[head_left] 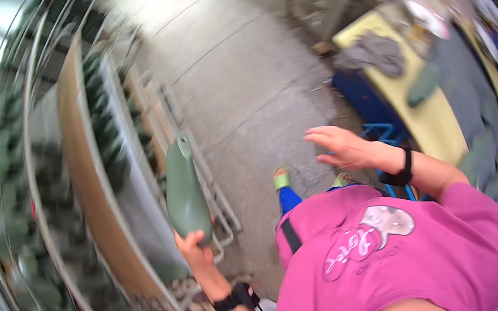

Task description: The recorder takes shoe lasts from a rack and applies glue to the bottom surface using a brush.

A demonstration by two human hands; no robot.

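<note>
My left hand (195, 252) is closed round the wide bottom end of a green bottle-shaped piece (185, 194). The piece has a smooth surface and narrows to a tip with a small hole, pointing away from me. It is held beside the edge of a rack on my left. In front of my body, over the floor, my right hand (343, 146) hangs with fingers stretched out and nothing in it. A similar green piece (424, 84) lies on the yellow-topped table (443, 120) to the right.
Shelves of the rack (85, 173) on the left carry several green pieces, blurred by motion. A grey-brown cloth (379, 53) lies on the yellow table. Blue metal legs (381, 132) stand beside it. A concrete floor aisle (235, 61) runs ahead between rack and table.
</note>
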